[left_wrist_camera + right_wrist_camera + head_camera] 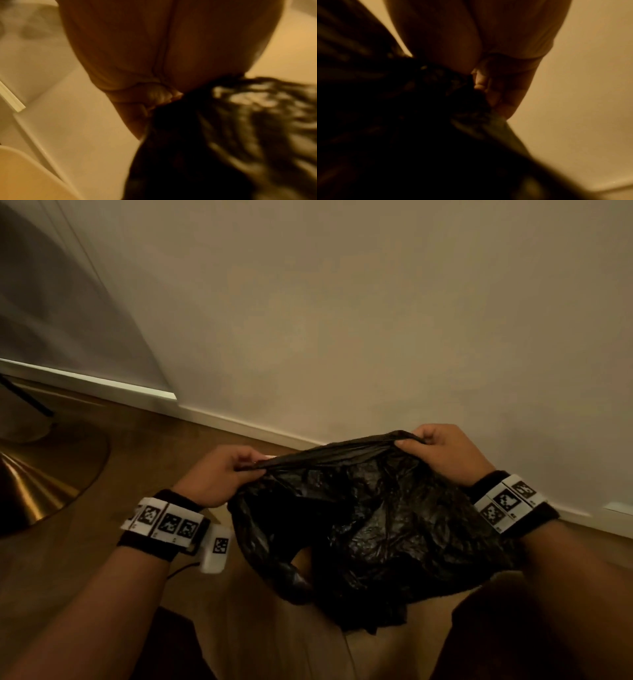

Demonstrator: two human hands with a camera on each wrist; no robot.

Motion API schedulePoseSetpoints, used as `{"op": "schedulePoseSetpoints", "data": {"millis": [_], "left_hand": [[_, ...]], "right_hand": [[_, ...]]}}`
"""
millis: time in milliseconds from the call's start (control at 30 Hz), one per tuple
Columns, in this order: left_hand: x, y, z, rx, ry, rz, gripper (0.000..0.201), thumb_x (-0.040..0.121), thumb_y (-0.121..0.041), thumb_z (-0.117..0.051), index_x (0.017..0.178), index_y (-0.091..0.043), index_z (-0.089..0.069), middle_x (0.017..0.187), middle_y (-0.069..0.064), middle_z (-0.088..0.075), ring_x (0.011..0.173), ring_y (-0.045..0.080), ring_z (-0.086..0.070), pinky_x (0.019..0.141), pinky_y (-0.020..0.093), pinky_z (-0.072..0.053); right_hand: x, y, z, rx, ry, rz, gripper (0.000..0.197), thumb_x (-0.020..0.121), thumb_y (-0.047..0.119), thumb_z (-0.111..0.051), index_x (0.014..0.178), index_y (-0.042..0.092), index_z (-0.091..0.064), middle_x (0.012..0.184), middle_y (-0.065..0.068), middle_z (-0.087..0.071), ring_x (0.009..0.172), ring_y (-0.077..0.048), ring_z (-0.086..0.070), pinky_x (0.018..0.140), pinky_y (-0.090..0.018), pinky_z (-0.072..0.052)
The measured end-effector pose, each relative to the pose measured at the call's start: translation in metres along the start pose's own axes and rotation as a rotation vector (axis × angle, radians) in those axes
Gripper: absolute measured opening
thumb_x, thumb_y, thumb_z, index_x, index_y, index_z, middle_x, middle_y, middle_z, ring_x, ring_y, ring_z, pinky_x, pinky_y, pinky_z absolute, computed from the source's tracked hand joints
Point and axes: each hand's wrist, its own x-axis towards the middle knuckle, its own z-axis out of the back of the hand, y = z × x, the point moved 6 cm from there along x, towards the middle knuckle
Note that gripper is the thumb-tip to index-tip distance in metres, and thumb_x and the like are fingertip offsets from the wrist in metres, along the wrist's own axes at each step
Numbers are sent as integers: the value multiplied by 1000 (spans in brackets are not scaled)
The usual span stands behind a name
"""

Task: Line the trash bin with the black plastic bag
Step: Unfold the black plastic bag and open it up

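Observation:
A crinkled black plastic bag (363,525) hangs in front of me above the wooden floor, stretched between both hands. My left hand (222,474) pinches the bag's upper edge at its left end, and my right hand (442,448) pinches the same edge at its right end. In the left wrist view curled fingers (157,94) clamp the blurred black bag (223,135). In the right wrist view the fingers (489,83) press into the dark bag (402,121). A pale rounded edge, perhaps the trash bin (25,175), shows at the lower left of the left wrist view.
A cream wall (376,320) with a white skirting board (246,426) stands just beyond my hands. A brass-coloured lamp base (30,484) sits on the wooden floor (137,446) at the left. My knees (548,628) frame the lower edge.

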Motion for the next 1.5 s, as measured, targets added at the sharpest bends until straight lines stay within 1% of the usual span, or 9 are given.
{"op": "schedulePoseSetpoints", "data": {"millis": [133, 267, 433, 633, 933, 1067, 1233, 1333, 1500], "left_hand": [[3, 2, 36, -30, -213, -49, 29, 91, 0, -59, 90, -27, -70, 78, -27, -72, 73, -10, -65, 71, 10, -50], [9, 9, 42, -79, -285, -6, 29, 91, -3, -60, 94, -31, -69, 86, -23, -74, 90, 2, -67, 86, 23, -53], [-20, -61, 29, 288, -582, -249, 42, 79, -36, -74, 116, -23, -58, 118, -1, -58, 111, 14, -54, 95, 28, -45], [-39, -127, -80, -55, 125, -300, 103, 56, -62, -80, 143, -31, -34, 139, -15, -48, 125, 3, -51, 99, 28, -47], [9, -105, -72, -488, -173, -59, 27, 84, -26, -73, 108, -14, -73, 107, 1, -76, 103, 17, -71, 96, 48, -53], [13, -112, -83, -650, -46, 7, 12, 85, -17, -71, 95, -15, -76, 104, 7, -76, 101, 20, -71, 93, 39, -54], [19, -82, -59, -699, 101, 114, 45, 73, -15, -79, 116, -7, -68, 121, 11, -70, 113, 24, -66, 97, 38, -51], [18, -54, -41, -528, 241, 230, 37, 77, -18, -73, 112, -5, -71, 116, 14, -71, 109, 29, -67, 97, 40, -52], [17, -37, -24, -1051, 150, 358, 37, 95, -10, -40, 119, -10, -67, 125, 15, -66, 101, 25, -71, 84, 34, -59]], "right_hand": [[-16, 4, -2, 158, 227, -62, 53, 85, 53, -67, 91, 0, -71, 90, -19, -74, 84, -28, -72, 78, -41, -54], [-38, 17, -33, 229, 584, -122, 33, 91, 27, -65, 103, -3, -72, 104, -21, -75, 95, -33, -72, 88, -39, -56], [-24, 37, -9, 599, 46, -215, 28, 103, 20, -49, 90, 2, -65, 64, 4, -73, 56, -1, -68, 54, -11, -48], [4, 40, -7, 1038, -128, -300, 39, 105, 31, -44, 126, 2, -60, 104, -11, -75, 82, -25, -74, 67, -31, -59], [-31, 59, -37, 581, 147, -51, 75, 82, 46, -68, 146, 18, -42, 136, -3, -61, 119, -14, -62, 100, -31, -50], [-44, 58, -81, 475, 339, 55, 35, 87, 15, -75, 121, 10, -68, 119, -6, -73, 112, -21, -68, 101, -40, -51], [-25, 46, -41, 454, 292, -45, 12, 94, 1, -61, 92, 4, -72, 87, -8, -77, 77, -16, -71, 79, -32, -57], [-9, 24, 4, 653, 125, -176, 22, 100, 3, -47, 106, 0, -68, 106, -18, -73, 94, -30, -72, 86, -43, -56], [6, -25, 25, 975, -38, -532, 39, 102, 13, -43, 133, -5, -55, 120, -21, -68, 91, -30, -73, 79, -39, -62]]}}
